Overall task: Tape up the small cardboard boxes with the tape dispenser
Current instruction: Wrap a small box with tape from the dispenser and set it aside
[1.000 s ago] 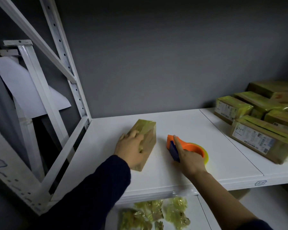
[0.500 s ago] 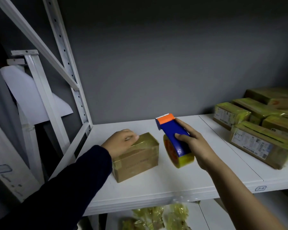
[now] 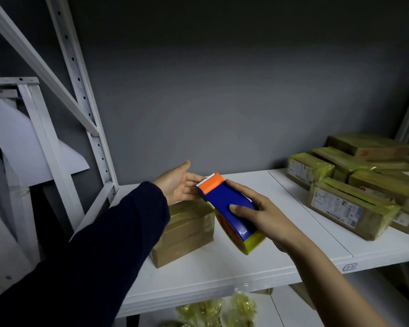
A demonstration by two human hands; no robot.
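A small cardboard box (image 3: 184,234) with yellowish tape on its top lies on the white shelf (image 3: 222,270), partly hidden by my left sleeve. My right hand (image 3: 260,215) grips a blue tape dispenser (image 3: 229,206) with an orange toothed head and a yellow tape roll, holding it in the air above the box's right end. My left hand (image 3: 177,182) hovers above the box, palm up and fingers straight, with its fingertips at the dispenser's orange head.
Several taped cardboard boxes (image 3: 350,206) with labels are stacked at the right of the shelf. A white metal rack post (image 3: 85,109) with a diagonal brace stands at the left. Crumpled yellowish tape (image 3: 213,312) lies on the lower shelf. A grey wall closes the back.
My right hand picked the dispenser up off the shelf and raised it. My left hand turned the box, then left it and rose, opening toward the dispenser's head.
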